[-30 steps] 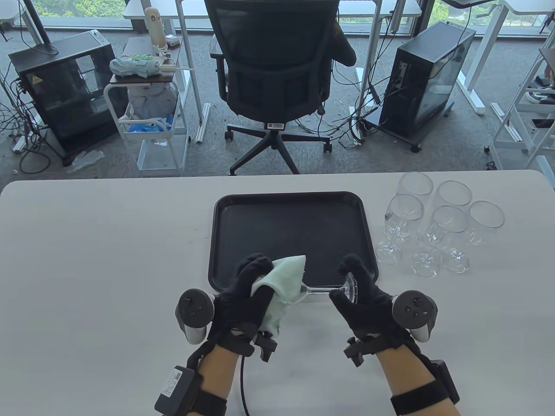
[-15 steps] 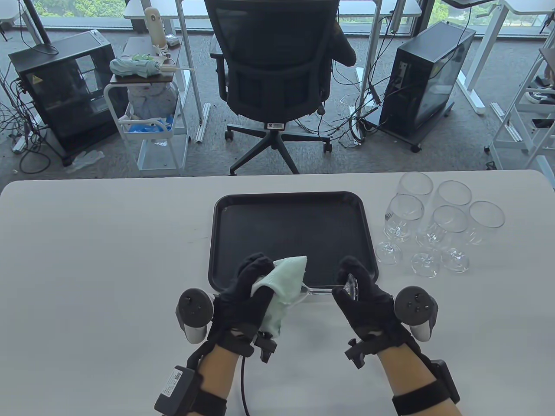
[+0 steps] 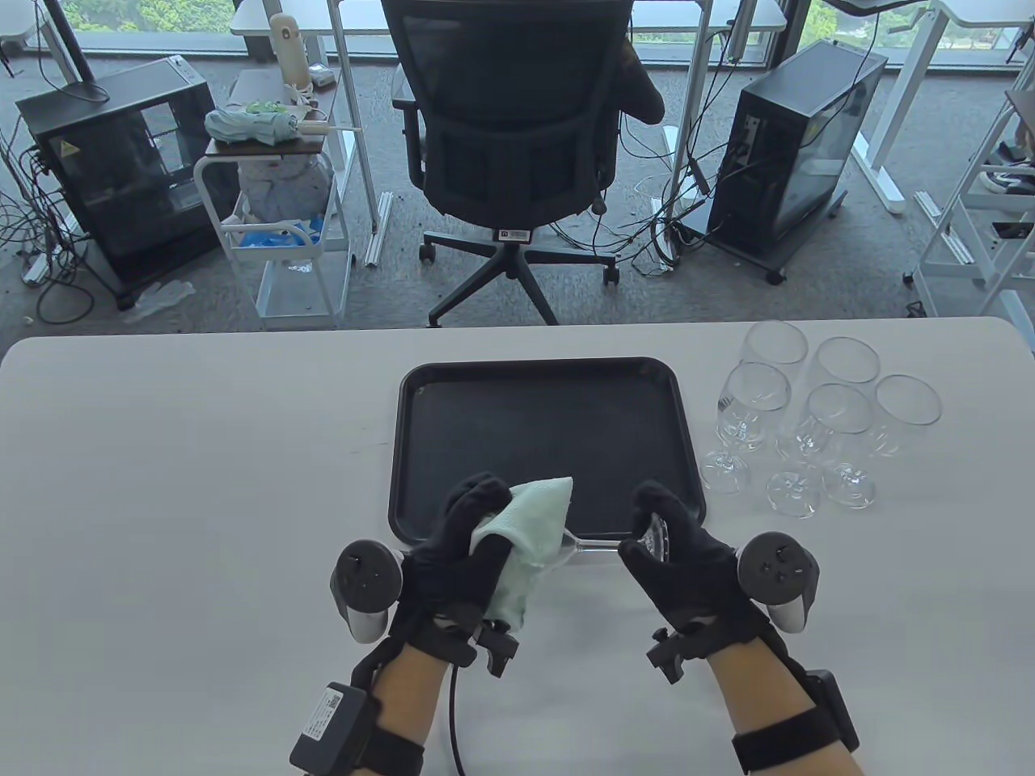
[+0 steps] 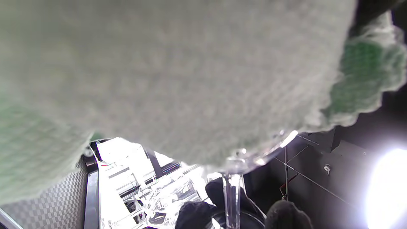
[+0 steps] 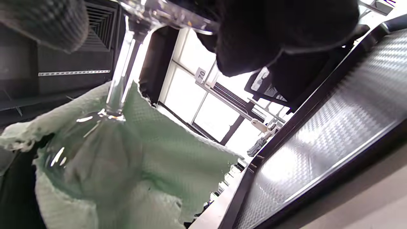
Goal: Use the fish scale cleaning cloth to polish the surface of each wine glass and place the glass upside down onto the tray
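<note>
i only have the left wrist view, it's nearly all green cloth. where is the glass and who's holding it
Observer: The wine glass lies sideways in the air over the tray's near edge; the left hand wraps the cloth round its bowl.
Operator: what's the right hand doing
Observer: The right hand has its fingers curled round the glass's foot, stem pointing left toward the cloth.
Operator: anything on the tray yet
Observer: No, it holds no glasses.
Operator: how many left
Observer: Five more glasses stand upright on the table right of the tray.
</note>
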Demonstrator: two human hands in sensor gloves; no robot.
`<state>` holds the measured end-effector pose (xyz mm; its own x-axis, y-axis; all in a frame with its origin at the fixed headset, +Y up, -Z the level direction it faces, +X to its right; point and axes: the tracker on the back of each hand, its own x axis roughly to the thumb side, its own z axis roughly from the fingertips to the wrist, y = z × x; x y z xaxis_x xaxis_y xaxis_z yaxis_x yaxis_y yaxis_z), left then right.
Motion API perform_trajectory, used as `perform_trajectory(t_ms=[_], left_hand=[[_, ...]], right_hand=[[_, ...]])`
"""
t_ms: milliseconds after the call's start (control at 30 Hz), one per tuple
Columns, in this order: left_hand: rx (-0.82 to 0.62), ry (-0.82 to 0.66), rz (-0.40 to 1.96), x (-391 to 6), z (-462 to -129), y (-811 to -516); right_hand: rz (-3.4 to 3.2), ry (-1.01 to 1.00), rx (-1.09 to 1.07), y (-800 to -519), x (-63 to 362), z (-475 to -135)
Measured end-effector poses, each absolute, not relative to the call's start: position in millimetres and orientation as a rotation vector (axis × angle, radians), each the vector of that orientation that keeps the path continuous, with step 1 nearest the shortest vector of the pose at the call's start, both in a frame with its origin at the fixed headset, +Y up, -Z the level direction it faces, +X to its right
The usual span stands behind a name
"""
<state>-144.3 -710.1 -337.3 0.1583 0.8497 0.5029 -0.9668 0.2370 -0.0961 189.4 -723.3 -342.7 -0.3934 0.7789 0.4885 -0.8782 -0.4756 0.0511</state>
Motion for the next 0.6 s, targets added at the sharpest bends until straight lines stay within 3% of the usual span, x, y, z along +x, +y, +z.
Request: perform_trajectory(t_ms=[233,367,467,600], left_hand=[[0.170,-0.457,1.449,-148,-340,-714],[0.224,-0.496,1.404,-147,-337,-708],[0.306,-0.520,1.338,-147,-335,-705],[0.285,-0.487,1.340,-147,-335,-706]], right_hand=[[2.154,-0.680,0.745,-710,183,-327],[2.011,-0.466,0.593,-713,184,-333],[1.886,-0.155,0.519,-719,185,-338],[2.054,-0.393,0.626,-714,184,-334]])
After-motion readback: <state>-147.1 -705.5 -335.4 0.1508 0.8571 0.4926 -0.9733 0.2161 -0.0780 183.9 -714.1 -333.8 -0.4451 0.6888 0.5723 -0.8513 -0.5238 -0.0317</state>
